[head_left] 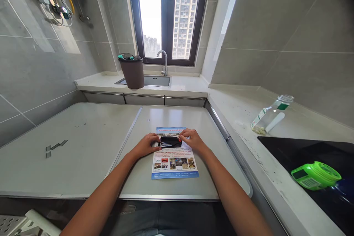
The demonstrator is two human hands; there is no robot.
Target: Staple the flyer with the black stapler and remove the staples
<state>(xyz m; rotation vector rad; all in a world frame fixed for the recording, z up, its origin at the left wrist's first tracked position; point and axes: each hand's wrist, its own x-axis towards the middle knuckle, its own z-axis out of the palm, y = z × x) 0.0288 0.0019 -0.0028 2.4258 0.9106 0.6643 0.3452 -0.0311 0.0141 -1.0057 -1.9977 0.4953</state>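
Brown bin point(132, 75) near faucet point(166, 65); green jar point(315, 176) on black panel point(287, 151)

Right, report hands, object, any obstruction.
Left hand and right hand at opposite ends of black oblong object. Object on blue-edged printed sheet. Green plastic container well aside, right.

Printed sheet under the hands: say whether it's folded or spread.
Spread: the printed sheet lies flat on the table, top and bottom blue bands both showing.
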